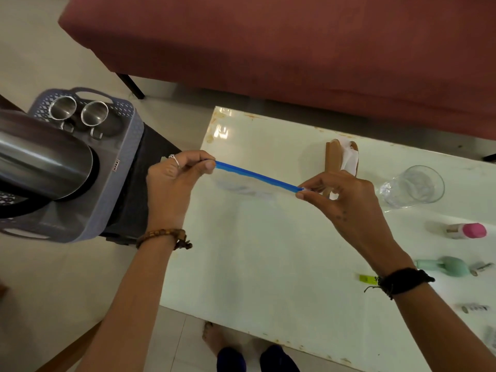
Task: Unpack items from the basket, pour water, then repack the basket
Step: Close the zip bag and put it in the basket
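Observation:
Both hands hold a clear zip bag [249, 190] by its blue seal strip [257, 176], stretched above the white table [268, 264]. My left hand [174, 181] pinches the strip's left end and my right hand [341, 200] pinches its right end. The grey plastic basket [118, 167] stands to the left on a dark stool. It holds a large steel jug [40, 162] and two steel cups [77, 111]. An empty clear glass [413, 186] stands on the table at the right.
A wooden napkin holder [341, 157] with white tissue stands behind my right hand. Small items lie along the table's right side: a pink-capped bottle [467, 231], a mint-green item [445, 265], small tubes. A maroon sofa [295, 49] runs behind the table. Feet show below the table's front edge.

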Demonstrator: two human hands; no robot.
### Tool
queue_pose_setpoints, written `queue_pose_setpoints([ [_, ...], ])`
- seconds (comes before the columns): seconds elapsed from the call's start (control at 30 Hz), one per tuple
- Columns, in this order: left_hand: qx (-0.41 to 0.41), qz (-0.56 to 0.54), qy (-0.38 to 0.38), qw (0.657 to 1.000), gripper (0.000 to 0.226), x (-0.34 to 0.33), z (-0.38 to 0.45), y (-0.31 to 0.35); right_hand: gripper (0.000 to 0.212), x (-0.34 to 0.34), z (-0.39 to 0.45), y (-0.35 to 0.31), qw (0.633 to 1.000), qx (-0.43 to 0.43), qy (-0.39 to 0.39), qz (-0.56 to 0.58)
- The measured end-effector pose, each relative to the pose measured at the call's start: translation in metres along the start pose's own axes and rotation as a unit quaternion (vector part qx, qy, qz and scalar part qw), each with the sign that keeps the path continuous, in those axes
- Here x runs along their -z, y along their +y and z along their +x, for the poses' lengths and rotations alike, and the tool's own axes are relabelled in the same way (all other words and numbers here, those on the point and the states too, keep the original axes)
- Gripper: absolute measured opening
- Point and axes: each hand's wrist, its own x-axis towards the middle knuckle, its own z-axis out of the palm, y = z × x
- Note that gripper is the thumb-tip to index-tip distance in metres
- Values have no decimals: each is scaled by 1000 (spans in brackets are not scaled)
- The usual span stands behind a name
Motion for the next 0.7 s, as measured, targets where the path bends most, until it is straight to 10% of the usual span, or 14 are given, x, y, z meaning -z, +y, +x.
queue_pose_setpoints([
  [0.33,57,-62,-14,996,21,7,8,5,7,12,3,7,983,-76,0,170],
  [0.47,55,-127,-60,989,32,23,22,24,54,17,1,8,914,-68,-107,385],
  [0.7,78,-188,-50,978,25,52,61,31,31,-64,37,-17,958,-69,-120,250],
])
